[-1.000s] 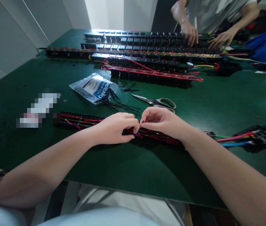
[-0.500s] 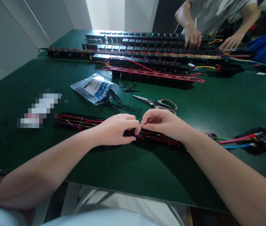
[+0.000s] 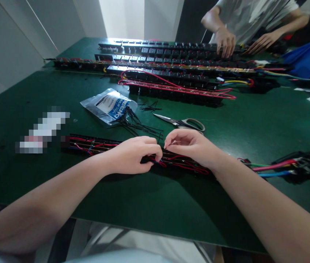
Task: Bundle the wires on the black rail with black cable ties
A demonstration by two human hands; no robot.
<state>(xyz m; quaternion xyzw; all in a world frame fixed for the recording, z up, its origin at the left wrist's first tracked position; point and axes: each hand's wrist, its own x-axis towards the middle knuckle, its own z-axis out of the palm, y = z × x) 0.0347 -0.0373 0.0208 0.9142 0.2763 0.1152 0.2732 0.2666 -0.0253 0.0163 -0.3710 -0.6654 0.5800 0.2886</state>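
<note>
A long black strip with red and blue wires [image 3: 89, 144] lies across the green table [image 3: 149, 204] in front of me. My left hand [image 3: 133, 155] is closed on the wires near the strip's middle. My right hand [image 3: 192, 146] pinches at the same spot, its fingertips almost touching my left fingers. What the pinch holds is too small to make out. Coloured wires [image 3: 270, 168] run from the strip's right end to a black connector block [image 3: 303, 166].
Scissors [image 3: 184, 123] lie just beyond my hands, next to loose black cable ties [image 3: 135, 124] and an open plastic bag [image 3: 108, 105]. Several more wired strips [image 3: 171, 78] fill the far table, where another person's hands [image 3: 225, 40] work. A blue bin [image 3: 308, 60] stands far right.
My hands stay pinched together on the strip's wires, with only small finger shifts. The other person's right hand has moved along the far strips.
</note>
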